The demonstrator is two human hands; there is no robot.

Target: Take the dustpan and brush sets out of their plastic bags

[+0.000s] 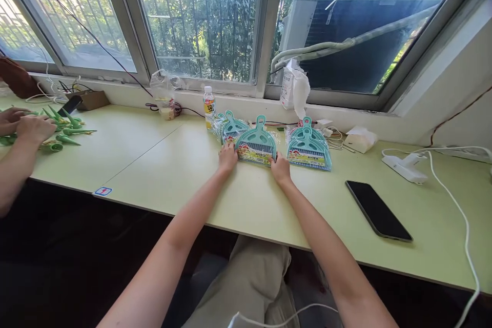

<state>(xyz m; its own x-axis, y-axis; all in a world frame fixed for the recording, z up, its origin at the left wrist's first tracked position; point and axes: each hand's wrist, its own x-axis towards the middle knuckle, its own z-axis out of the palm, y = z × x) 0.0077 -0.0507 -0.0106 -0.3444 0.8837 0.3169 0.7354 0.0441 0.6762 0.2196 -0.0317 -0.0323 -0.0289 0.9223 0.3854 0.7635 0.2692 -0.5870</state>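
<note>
A teal dustpan and brush set (257, 137) in clear plastic wrap, with a yellow label, stands on the table in front of me. My left hand (228, 157) grips its lower left corner, and my right hand (280, 168) grips its lower right corner. Fingers of both hands are closed on the edges, partly hidden behind the set. Just behind it to the left is another wrapped set (233, 126), partly covered. More wrapped teal sets (307, 146) lean together to the right, apart from my right hand.
A bottle (209, 107) and a plastic bag (165, 97) stand by the windowsill. On the right lie a black phone (378, 210), a white power strip (405, 168) and cables. At far left, another person's hands (35, 127) handle green items (71, 130). A tissue pack (294, 87) rests on the sill.
</note>
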